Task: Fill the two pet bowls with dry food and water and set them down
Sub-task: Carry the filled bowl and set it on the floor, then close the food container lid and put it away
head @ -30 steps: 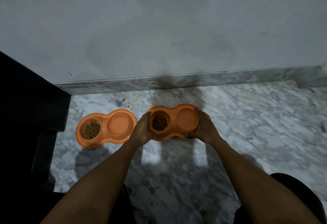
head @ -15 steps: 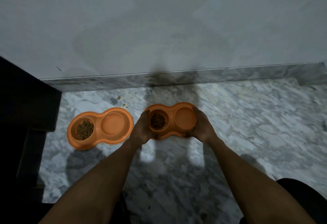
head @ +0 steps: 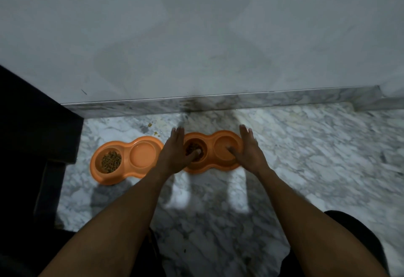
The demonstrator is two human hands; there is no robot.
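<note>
Have let go of the right double bowl (head: 211,143), gripped by both ends a moment ago; now flank it with left hand (head: 173,152) and right hand (head: 249,152) spread flat, holding nothing. Set on the marble floor (head: 306,156) just beside the left double bowl (head: 127,163), likely to make a row. Shows orange plastic, kibble (head: 192,147) in one well, no telling water in the other.

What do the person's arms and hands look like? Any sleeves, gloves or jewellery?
The left hand and right hand are bare: no gloves, rings or watch visible. No sleeves reach the forearms. Dark clothing shows near the bottom edge.
</note>
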